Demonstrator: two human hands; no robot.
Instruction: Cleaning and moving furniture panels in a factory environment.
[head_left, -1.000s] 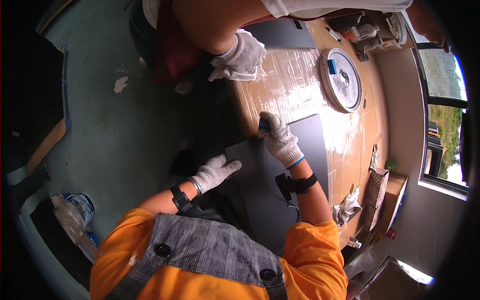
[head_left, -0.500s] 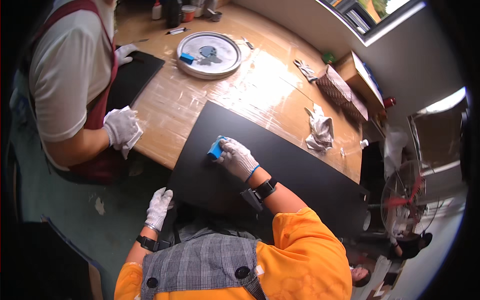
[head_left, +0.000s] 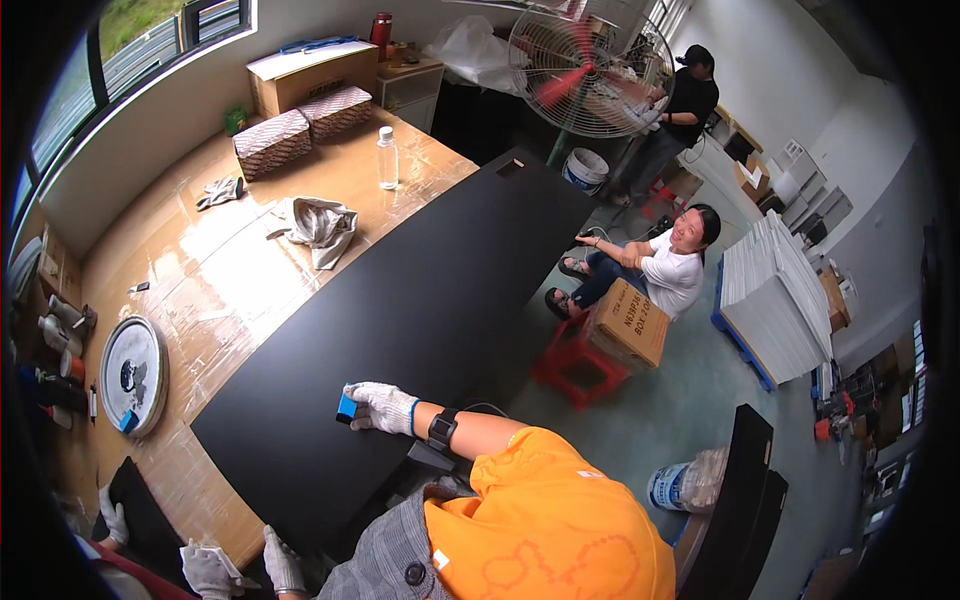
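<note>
A long matte black panel lies across the wooden table and juts past its near edge. My right hand, in a white knit glove, holds a small blue block against the panel's top near my side. My left hand, gloved too, is closed at the panel's near left edge; its fingers partly hide there. A round pale lid with dark wet stuff on it stands at the left, carrying a second blue block.
At lower left a co-worker's gloved hands, one with a white cloth, are by another black panel. A rag, glove and clear bottle lie or stand beyond mine. A seated person and fan are right.
My view has swung to the right, bringing in the seated person and stacked white sheets. The right hand, still holding the blue block, is now nearer the panel's near edge.
</note>
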